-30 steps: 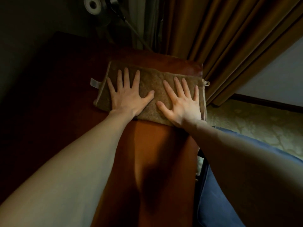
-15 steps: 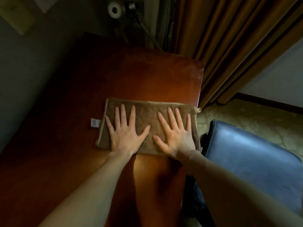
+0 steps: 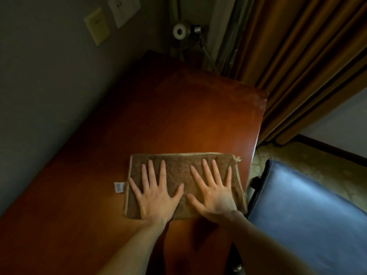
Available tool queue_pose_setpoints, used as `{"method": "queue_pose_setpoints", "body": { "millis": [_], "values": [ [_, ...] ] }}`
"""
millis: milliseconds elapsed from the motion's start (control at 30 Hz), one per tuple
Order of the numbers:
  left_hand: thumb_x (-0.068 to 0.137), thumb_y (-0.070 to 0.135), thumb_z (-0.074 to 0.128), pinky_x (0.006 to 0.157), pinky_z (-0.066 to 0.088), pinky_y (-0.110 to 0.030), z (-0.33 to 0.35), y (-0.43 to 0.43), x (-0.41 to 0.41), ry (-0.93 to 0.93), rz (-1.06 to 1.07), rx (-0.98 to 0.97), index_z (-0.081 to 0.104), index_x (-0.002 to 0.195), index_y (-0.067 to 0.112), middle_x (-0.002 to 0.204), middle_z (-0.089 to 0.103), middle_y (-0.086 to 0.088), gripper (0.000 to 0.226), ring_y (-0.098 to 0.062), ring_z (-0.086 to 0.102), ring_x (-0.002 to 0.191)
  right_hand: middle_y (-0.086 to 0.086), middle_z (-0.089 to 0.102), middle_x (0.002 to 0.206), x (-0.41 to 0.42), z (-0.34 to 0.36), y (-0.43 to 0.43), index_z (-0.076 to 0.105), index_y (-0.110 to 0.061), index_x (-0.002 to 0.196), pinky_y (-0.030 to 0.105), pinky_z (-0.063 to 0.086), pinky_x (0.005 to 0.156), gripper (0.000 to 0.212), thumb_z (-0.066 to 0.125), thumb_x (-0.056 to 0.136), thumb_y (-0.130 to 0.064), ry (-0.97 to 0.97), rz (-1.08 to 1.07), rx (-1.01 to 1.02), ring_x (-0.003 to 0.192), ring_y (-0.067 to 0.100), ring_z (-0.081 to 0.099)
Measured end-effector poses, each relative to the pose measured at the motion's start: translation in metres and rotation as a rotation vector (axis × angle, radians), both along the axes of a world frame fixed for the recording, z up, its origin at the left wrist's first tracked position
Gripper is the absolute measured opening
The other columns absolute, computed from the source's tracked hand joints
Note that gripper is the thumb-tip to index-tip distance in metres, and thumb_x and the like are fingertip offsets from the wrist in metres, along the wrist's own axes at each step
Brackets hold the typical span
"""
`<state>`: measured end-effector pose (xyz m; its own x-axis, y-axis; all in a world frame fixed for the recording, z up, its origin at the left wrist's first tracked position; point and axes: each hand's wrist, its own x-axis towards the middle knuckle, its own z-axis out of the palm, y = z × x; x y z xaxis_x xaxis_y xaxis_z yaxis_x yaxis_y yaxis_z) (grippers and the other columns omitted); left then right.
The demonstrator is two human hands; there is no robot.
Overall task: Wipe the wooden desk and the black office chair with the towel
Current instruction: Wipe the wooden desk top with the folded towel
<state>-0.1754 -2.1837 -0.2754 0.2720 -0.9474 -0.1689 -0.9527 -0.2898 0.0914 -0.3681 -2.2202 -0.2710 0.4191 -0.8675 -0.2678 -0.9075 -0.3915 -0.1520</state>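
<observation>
Head view: I see both hands flat on the folded towel (image 3: 178, 167) on the wooden desk (image 3: 178, 116).
My left hand (image 3: 156, 197) and right hand (image 3: 215, 195) lie side by side on the brown towel, fingers straight and spread, palms pressing down, gripping nothing. The towel sits close to the desk's right edge, with a white tag (image 3: 118, 187) sticking out at its left side. The office chair (image 3: 307, 215) stands just beside that edge, and a curtain (image 3: 297, 66) hangs past the far corner.
</observation>
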Motion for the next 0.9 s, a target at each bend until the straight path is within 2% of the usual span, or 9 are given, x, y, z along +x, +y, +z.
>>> {"method": "queue_pose_setpoints", "body": {
  "millis": [100,167,267,433,567,900],
  "values": [
    [0.088,0.082,0.025,0.12,0.003,-0.072,-0.007,-0.011,-0.001,0.0,-0.003,-0.072,0.018,0.164,0.025,0.17,0.015,-0.016,0.096,-0.035,0.009,0.158,0.002,-0.005,0.173,0.0,-0.01,-0.013,-0.007,-0.044,0.162,0.07,-0.012,0.119,0.083,0.015,0.093,-0.084,-0.036,0.01,-0.053,0.159,0.031,-0.01],
    [0.088,0.082,0.028,0.119,0.004,-0.073,-0.011,-0.025,0.003,-0.007,-0.002,-0.096,0.02,0.164,0.024,0.17,0.016,-0.017,0.097,-0.036,0.01,0.158,0.002,0.001,0.173,0.004,-0.013,-0.025,-0.002,-0.044,0.163,0.07,-0.007,0.12,0.083,0.02,0.093,-0.083,-0.064,0.013,-0.077,0.159,0.031,-0.004],
    [0.087,0.083,0.024,0.119,0.002,-0.073,-0.012,-0.054,0.011,-0.02,0.007,-0.096,0.015,0.165,0.024,0.171,0.009,-0.016,0.098,-0.036,0.003,0.159,0.001,-0.001,0.173,0.011,-0.014,-0.051,-0.002,-0.045,0.162,0.068,-0.007,0.121,0.082,0.021,0.094,-0.084,-0.088,0.011,-0.104,0.159,0.029,-0.006],
    [0.088,0.083,0.021,0.118,0.002,-0.073,-0.017,-0.111,0.027,-0.024,0.002,-0.144,0.016,0.165,0.024,0.171,0.01,-0.017,0.097,-0.036,0.004,0.158,0.001,0.002,0.173,0.026,-0.017,-0.106,0.0,-0.045,0.163,0.068,0.0,0.123,0.081,0.022,0.094,-0.083,-0.08,0.003,-0.165,0.16,0.027,-0.005],
    [0.086,0.084,0.014,0.119,-0.001,-0.072,-0.02,-0.17,0.045,-0.028,-0.043,-0.15,0.009,0.165,0.027,0.172,0.005,-0.015,0.097,-0.034,-0.002,0.158,0.002,0.007,0.173,0.04,-0.021,-0.157,0.004,-0.044,0.163,0.068,0.002,0.123,0.081,0.024,0.095,-0.082,-0.084,-0.025,-0.211,0.16,0.027,-0.002],
    [0.078,0.088,0.003,0.119,-0.008,-0.069,-0.021,-0.31,0.08,-0.033,-0.137,-0.129,-0.003,0.163,0.034,0.172,-0.005,-0.007,0.101,-0.029,-0.009,0.158,0.002,0.005,0.173,0.078,-0.026,-0.262,0.008,-0.043,0.163,0.068,-0.003,0.122,0.082,0.015,0.092,-0.083,-0.121,-0.198,-0.247,0.159,0.026,-0.006]
  ]
}}
